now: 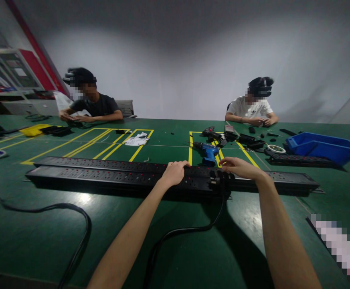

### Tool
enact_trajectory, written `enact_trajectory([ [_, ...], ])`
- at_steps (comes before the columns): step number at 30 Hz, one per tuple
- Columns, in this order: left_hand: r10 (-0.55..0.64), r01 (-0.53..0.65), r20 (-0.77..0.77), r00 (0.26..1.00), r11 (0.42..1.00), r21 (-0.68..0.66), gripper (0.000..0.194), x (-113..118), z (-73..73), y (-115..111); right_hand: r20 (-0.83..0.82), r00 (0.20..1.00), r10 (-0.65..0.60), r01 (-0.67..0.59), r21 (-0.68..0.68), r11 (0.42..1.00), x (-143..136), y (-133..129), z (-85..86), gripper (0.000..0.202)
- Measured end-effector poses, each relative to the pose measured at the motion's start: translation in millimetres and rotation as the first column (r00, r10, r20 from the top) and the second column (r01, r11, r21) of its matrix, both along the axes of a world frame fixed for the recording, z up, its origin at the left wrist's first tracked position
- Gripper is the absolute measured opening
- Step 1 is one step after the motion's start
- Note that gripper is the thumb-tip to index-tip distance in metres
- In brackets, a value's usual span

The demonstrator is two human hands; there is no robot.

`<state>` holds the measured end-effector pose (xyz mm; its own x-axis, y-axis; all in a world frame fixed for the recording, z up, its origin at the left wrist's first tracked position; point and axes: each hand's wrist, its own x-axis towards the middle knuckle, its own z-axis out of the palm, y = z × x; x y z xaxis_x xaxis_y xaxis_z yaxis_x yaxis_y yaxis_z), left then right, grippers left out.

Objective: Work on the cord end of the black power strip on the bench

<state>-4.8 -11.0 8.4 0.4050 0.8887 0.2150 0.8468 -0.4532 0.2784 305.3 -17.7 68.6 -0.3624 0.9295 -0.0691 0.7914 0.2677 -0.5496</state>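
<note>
Rested the left hand [175,173] on paired power strips [102,176] along the bench [114,216], right hand [241,167] at a corded plug [221,180], with fingers' [185,163] grip indeterminable, seating unconfirmed and handling apparently unfinished.

A long green table [27,241], marked off with yellow lines [190,154], bears two black power strips [138,176] lying side by side. Black cables [177,231] snake across the near side. Beyond the strips, from where I stand, lie crumpled white sheets [137,140] and a blue drill [210,151] beside a dark drill [212,133]; a blue bin [319,149] sits at right.
</note>
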Motion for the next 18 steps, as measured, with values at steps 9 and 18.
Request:
enact_trajectory([
  [9, 0.076, -0.075, -0.028, 0.997, 0.997, 0.028, 0.041, 3.2, -4.1, 1.7, 0.353, 0.773, -0.527, 0.467, 0.247, 0.849, 37.7, 18.0, -60.2, 0.052],
  [18, 0.134, -0.131, -0.064, 0.989, 0.991, 0.038, 0.046, 8.2, -2.1, -0.3, 0.39, 0.686, -0.613, 0.509, 0.345, 0.789, 21.6, 14.0, -63.7, 0.052],
])
